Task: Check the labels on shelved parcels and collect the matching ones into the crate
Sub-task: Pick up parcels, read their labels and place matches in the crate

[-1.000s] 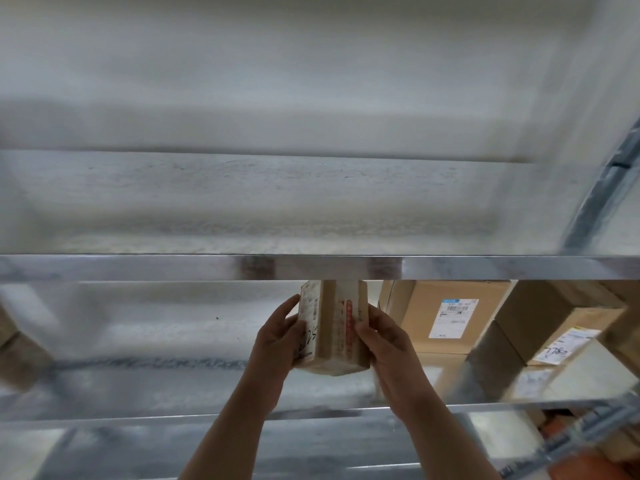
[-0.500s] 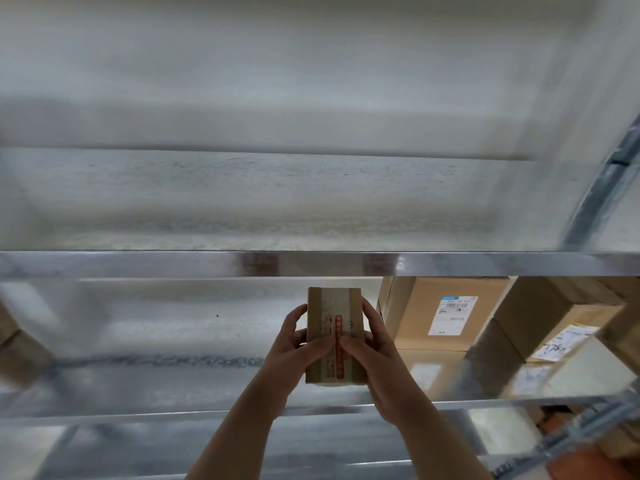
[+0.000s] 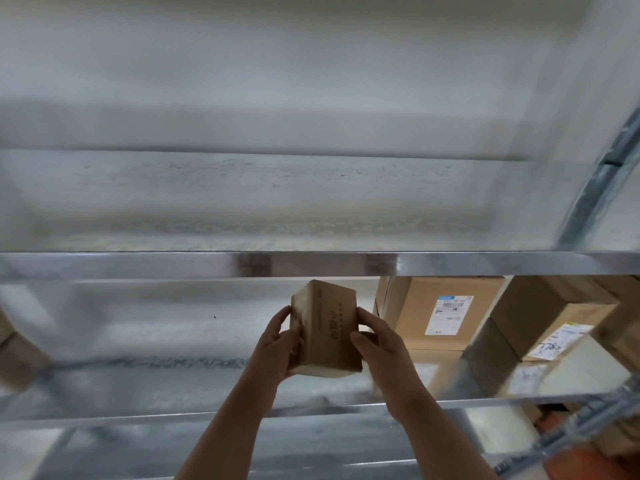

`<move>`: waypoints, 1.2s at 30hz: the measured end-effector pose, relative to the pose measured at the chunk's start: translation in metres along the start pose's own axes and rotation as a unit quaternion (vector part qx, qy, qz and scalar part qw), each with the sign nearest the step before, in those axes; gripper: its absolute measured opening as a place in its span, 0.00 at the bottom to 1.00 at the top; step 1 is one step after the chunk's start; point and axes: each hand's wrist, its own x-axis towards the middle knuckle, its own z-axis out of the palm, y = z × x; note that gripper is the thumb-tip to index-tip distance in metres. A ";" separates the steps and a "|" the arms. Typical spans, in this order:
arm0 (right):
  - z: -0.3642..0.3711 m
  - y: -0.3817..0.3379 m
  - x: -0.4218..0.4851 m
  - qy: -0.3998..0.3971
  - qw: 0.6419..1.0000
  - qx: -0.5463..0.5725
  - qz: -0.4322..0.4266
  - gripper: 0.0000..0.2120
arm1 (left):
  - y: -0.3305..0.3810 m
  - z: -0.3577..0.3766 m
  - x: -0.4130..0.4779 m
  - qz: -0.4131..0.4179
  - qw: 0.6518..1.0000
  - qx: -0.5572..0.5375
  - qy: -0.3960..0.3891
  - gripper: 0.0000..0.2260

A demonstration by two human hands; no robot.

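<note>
Holding a small cardboard parcel [image 3: 329, 327] tilted over the metal shelf [image 3: 138, 386]: left hand [image 3: 277, 344] clamped on its left side, right hand [image 3: 384, 344] on its right.

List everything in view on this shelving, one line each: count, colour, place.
small parcel: one, brown cardboard, held up in front of the middle shelf
labelled box: one, brown with a white label, on the shelf right of the small parcel
second labelled box: one, brown, handwriting on its white label, far right
brown shape: one, blurred, left edge
shelves: at least two, silver metal, across the view
upright post: one, grey metal, right
orange thing: one, bottom right, too blurred to identify
left hand: grips the parcel's left side
right hand: grips its right side
</note>
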 end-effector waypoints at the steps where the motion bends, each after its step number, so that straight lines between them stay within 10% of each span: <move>1: 0.000 0.001 0.000 0.004 1.000 -0.018 -0.011 0.17 | -0.001 0.000 -0.001 0.000 1.000 -0.007 -0.011 0.14; 8: -0.001 0.002 -0.003 -0.125 0.986 0.094 0.066 0.39 | -0.015 -0.008 -0.001 0.003 0.994 -0.075 -0.081 0.36; 36: 0.000 0.001 -0.009 -0.096 0.986 0.129 0.052 0.18 | -0.008 0.008 -0.009 0.037 0.999 -0.001 -0.039 0.19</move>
